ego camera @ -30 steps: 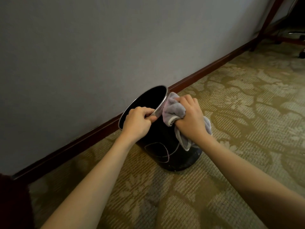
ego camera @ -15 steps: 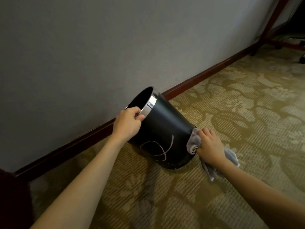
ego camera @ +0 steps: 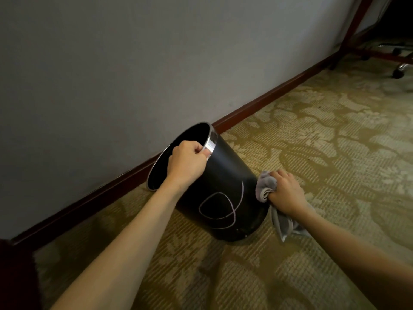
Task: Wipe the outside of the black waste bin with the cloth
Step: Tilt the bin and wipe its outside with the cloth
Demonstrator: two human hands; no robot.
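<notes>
The black waste bin [ego camera: 225, 175] is round with a silver rim and a thin pale looping line on its side. It leans toward the wall, its mouth facing up and left, resting on its base edge on the carpet. My left hand [ego camera: 186, 164] grips the silver rim at the top. My right hand [ego camera: 285, 193] holds a bunched grey cloth [ego camera: 267, 185] pressed against the bin's lower right side near the base. A loose end of the cloth hangs under my wrist onto the carpet.
A grey wall with a dark red skirting board [ego camera: 263, 101] runs just behind the bin. Patterned beige carpet [ego camera: 335, 153] spreads to the right and front. Red furniture legs [ego camera: 355, 25] and chair castors [ego camera: 400, 69] stand at the far top right.
My right hand slid the cloth from the rim down the bin's side to the base. The bin tipped further toward the wall under my left hand's grip.
</notes>
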